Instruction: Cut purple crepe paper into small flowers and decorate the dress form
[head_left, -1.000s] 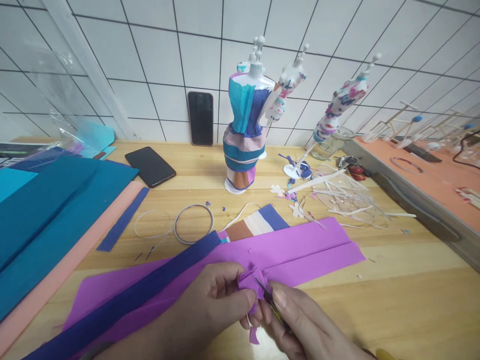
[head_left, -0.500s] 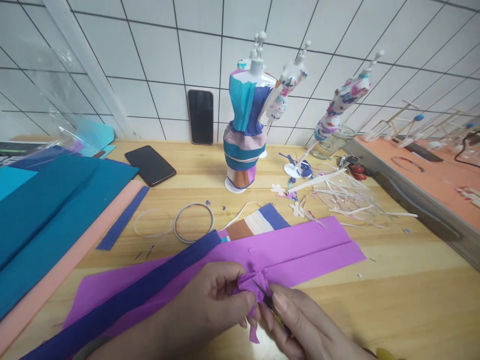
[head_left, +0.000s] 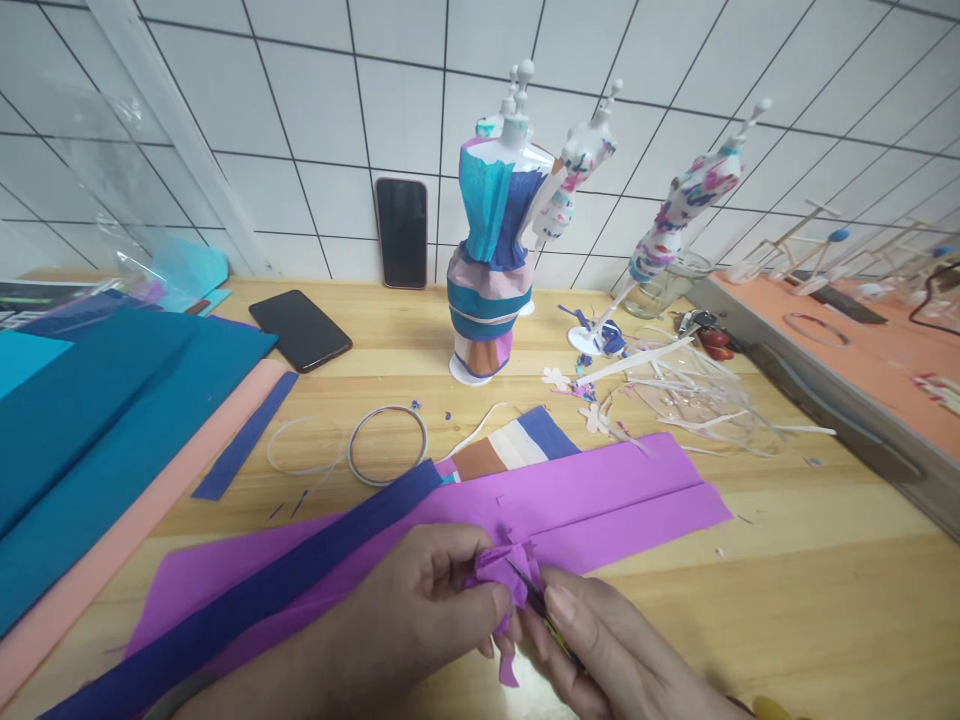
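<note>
Between the thumb and fingers of my left hand (head_left: pixel 450 590) is a small folded piece of purple crepe paper (head_left: pixel 504 572), a narrow strip hanging from it. My right hand (head_left: pixel 600 630) grips small scissors (head_left: pixel 541 605), most of their handle hidden in the fingers. The dark blades point up and left and touch the purple piece. Beneath and beyond both hands lies a long purple sheet (head_left: pixel 622 490), with a dark blue strip (head_left: pixel 300 555) across its left part. Past its far edge rests a striped piece (head_left: pixel 510 445) of brown, cream and blue.
A mini dress form (head_left: pixel 491 230) in coloured paper stands at the back, patterned forms (head_left: pixel 694 190) to its right. Two phones, one flat (head_left: pixel 300 330) and one upright (head_left: pixel 403 233), are left of it. Teal sheets (head_left: pixel 112 400) fill the left; clear plastic scraps (head_left: pixel 697 390) lie right.
Almost nothing differs. Both hands keep their places, and the scissor blades stay against the purple piece.
</note>
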